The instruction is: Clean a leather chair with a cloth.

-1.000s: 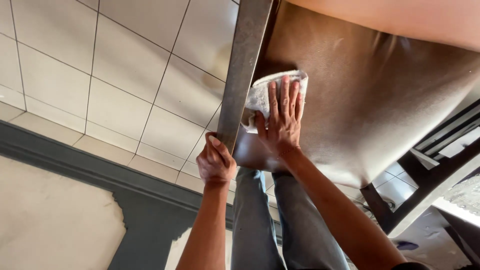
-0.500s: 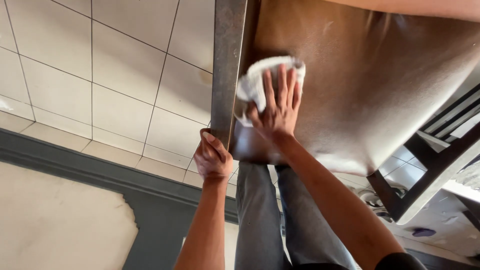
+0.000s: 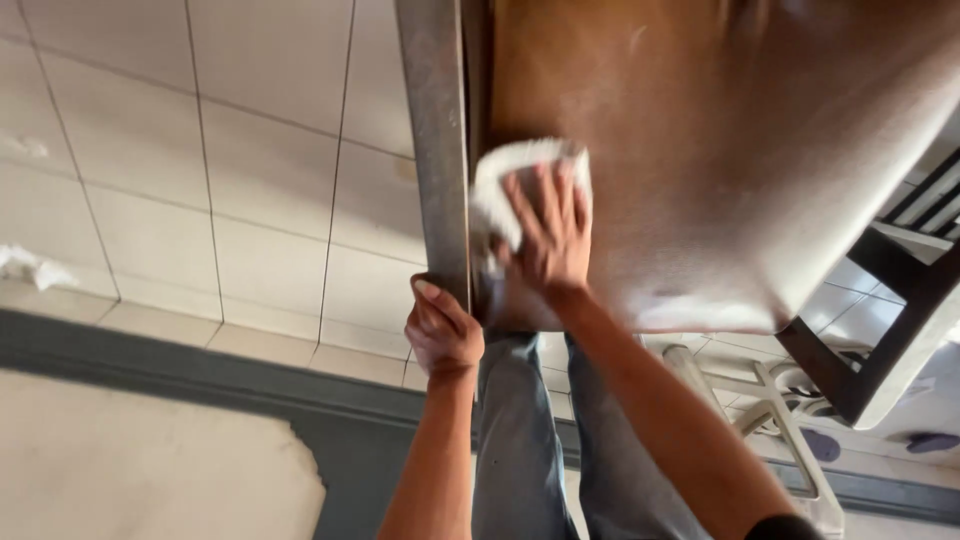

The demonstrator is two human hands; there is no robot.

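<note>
Under the flat, spread fingers of the right hand (image 3: pixel 548 240) lies the white cloth (image 3: pixel 500 190) on the brown tabletop (image 3: pixel 720 150). The left hand (image 3: pixel 440 330) curls tight on the metal edge (image 3: pixel 435 150). Press flat and hold steady.

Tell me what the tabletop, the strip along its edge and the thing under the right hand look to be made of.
Tabletop: probably varnished wood or laminate, brown with a soft sheen.
Edge strip: looks like dull grey metal, flat and smudged; the left hand grips its end.
White cloth: soft fabric or thick paper towel, bunched and folded under the right hand; which one is unclear.
</note>
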